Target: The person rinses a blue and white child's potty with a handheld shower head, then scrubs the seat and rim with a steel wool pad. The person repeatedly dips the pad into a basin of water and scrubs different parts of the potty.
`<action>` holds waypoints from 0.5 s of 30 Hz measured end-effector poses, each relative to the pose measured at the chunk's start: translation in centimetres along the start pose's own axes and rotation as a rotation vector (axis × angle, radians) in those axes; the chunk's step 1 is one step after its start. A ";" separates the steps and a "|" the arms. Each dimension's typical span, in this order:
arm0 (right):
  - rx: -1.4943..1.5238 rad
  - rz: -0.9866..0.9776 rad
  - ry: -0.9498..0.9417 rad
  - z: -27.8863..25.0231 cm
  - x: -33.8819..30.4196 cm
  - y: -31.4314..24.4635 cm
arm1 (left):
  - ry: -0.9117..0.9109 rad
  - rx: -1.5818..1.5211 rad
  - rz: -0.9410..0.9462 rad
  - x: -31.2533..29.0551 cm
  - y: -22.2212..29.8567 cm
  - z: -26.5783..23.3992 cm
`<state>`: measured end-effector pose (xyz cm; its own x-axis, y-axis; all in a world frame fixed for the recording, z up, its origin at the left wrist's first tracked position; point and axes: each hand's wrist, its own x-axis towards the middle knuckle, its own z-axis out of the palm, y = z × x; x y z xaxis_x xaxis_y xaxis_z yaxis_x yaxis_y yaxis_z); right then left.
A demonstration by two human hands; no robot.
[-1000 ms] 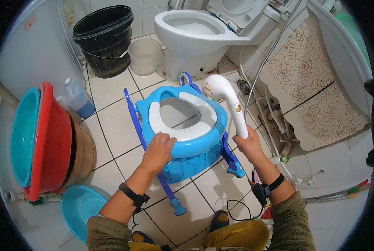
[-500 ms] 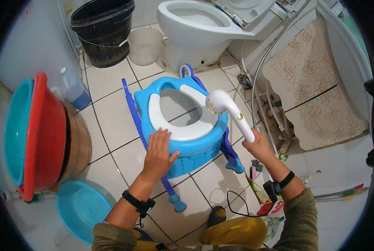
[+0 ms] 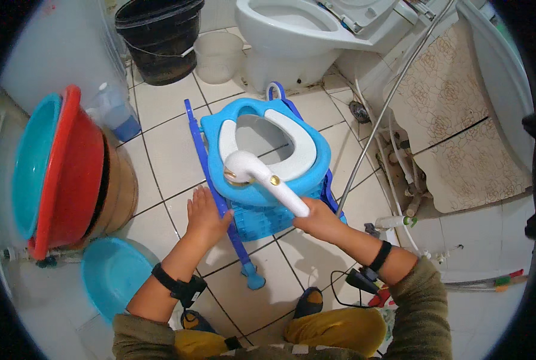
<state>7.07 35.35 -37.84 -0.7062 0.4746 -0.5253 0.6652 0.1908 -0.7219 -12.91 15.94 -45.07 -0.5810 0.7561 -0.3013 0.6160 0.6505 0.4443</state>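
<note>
A blue child's potty seat [image 3: 307, 180] with a white cushioned ring stands on the tiled floor in front of me, its dark blue leg rails [image 3: 203, 157] on both sides. My right hand [image 3: 319, 221] grips the handle of a white shower head [image 3: 268, 183], whose round head is over the front left of the seat. From near that hand a metal hose [image 3: 373, 129] runs up to the top right. My left hand [image 3: 206, 216] has its fingers stretched out beside the left rail, with the thumb at the rail. Whether water flows cannot be made out.
Behind the seat are a white toilet [image 3: 280, 51], a clear bucket [image 3: 218, 60] and a black bucket [image 3: 160, 48]. At left stand a red basin [image 3: 76, 174], a teal basin [image 3: 37, 171], a blue-liquid jug [image 3: 119, 114] and a low blue basin [image 3: 115, 273]. Pipes [image 3: 409, 174] line the right.
My right hand has carried the shower head leftward across the seat. My left hand has come off the seat's front left rim to the rail. The view has shifted slightly.
</note>
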 end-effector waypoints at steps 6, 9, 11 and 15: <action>-0.069 -0.259 0.074 1.6 1.4 -1.2 | -0.242 0.121 0.031 -6.1 -1.3 -2.3; -0.105 -0.294 0.012 -0.1 -0.4 1.4 | -0.367 0.144 0.016 -7.7 -2.4 -2.8; -0.208 -0.319 0.039 -1.5 -1.6 3.6 | -0.375 0.161 0.009 -8.6 -2.9 -2.7; -0.472 -0.428 0.131 -5.8 -4.1 6.9 | -0.339 0.226 0.040 -10.0 -3.5 -2.1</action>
<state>15.97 39.69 -38.11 -0.9167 0.3685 -0.1544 0.3880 0.7292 -0.5637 -10.36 5.97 -41.86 -0.3693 0.7374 -0.5656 0.7576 0.5913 0.2762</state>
